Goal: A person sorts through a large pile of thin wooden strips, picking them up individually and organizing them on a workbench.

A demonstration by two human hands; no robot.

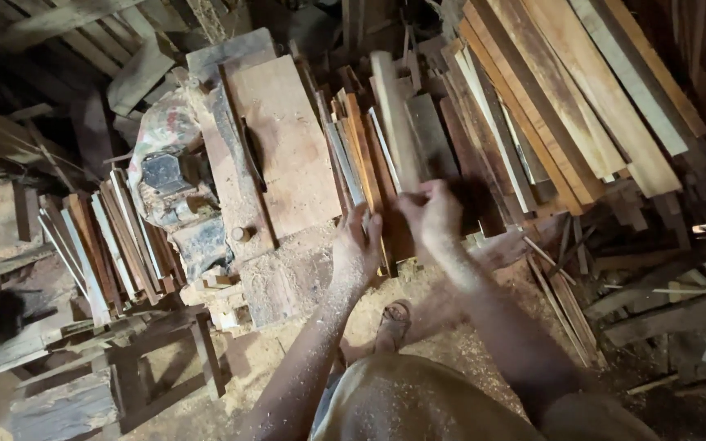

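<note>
My right hand [431, 214] grips the near end of a long pale wooden slat [394, 114] that points away from me over a bundle of thin slats [361, 155]. The slats stand on edge between a table saw's board top and a stack of planks. Beside it, my left hand [357, 245] rests with fingers together against the near ends of the orange-brown slats in that bundle; whether it grips one I cannot tell. Sawdust coats both forearms. My sandalled foot [394, 322] shows below the hands.
A table saw with a flat board top [288, 147] and a blade slot lies left of the bundle, its motor [169, 175] beside it. Long planks [565, 106] are stacked at the upper right. More slats [108, 245] lean at left. Offcuts and sawdust cover the floor [467, 343].
</note>
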